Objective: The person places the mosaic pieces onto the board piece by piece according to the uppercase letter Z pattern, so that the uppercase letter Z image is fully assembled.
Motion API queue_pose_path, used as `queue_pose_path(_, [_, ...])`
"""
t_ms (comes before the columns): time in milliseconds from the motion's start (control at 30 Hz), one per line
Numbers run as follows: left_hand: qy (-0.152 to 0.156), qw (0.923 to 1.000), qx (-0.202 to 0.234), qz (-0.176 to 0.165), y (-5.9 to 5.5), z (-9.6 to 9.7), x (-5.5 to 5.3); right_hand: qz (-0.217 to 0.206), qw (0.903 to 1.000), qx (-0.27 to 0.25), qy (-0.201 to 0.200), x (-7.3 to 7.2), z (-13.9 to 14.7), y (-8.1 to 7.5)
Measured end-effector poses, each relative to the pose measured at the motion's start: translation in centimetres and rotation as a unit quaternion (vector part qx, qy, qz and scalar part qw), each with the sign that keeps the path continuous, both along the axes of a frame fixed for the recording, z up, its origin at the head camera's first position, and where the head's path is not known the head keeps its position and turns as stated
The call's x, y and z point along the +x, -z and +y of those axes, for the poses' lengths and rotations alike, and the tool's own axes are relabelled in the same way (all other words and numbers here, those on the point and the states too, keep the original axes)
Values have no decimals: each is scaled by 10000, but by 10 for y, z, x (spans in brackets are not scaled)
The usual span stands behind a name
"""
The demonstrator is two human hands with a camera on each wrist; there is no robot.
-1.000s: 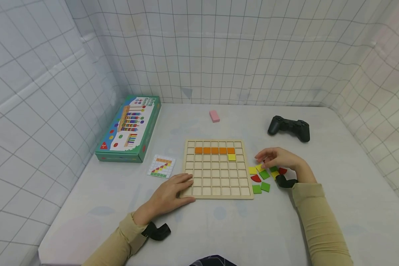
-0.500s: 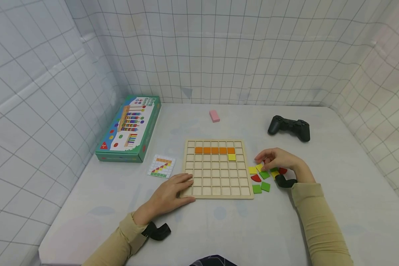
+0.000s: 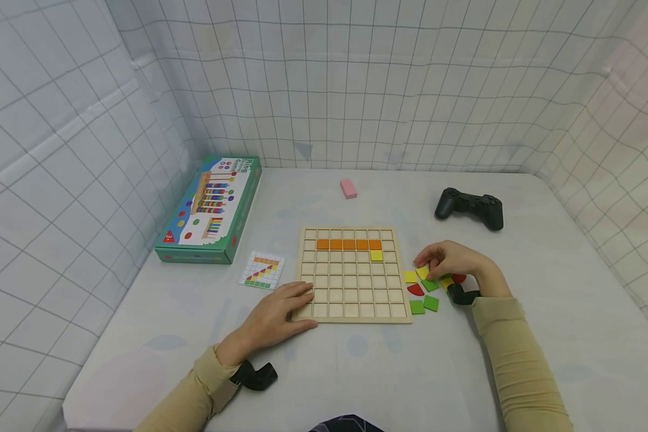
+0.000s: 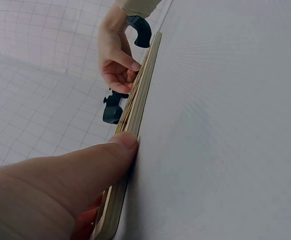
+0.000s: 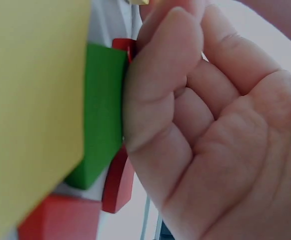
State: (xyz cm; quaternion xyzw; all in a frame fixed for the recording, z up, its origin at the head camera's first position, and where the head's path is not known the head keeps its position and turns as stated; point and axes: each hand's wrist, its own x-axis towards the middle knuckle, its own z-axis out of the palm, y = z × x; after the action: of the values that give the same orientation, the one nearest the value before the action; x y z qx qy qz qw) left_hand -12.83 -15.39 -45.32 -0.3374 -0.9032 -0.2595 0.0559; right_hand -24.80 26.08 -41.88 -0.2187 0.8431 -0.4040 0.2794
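Note:
A wooden grid board (image 3: 351,320) lies mid-table, with a row of orange tiles (image 3: 348,244) and one yellow tile (image 3: 376,255) set in its cells. My left hand (image 3: 276,312) rests over its near left corner, fingers extended onto the board, thumb (image 4: 123,142) against the front edge. Right of the board, my right hand (image 3: 453,259) is over loose tiles, fingers bent, tips close to a loose yellow tile (image 3: 422,273). I cannot tell whether the fingers pinch a tile. The right wrist view shows a green tile (image 5: 103,110) against the bent fingers and a red piece (image 5: 118,182) below.
Loose green tiles (image 3: 431,303) and a red rounded piece (image 3: 416,290) lie beside the board's right edge. Left of the board lies a pattern card (image 3: 262,270), with a game box (image 3: 210,210) beyond. A pink block (image 3: 348,188) and black game controller (image 3: 468,208) sit farther back.
The right hand has shifted very slightly among the loose tiles. The red bit seen by its fingertips half a second ago is out of sight. The left hand and board have stayed put.

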Motion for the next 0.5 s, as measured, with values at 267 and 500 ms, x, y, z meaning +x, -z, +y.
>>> queue_pose_path(267, [4,10000,-23,-41,0,1,0,84,9994,330,75,2,-2,-5])
queue_pose_path(500, [-2,10000,-11,-20,1,0,0,177,9972,635,349,1,1,-5])
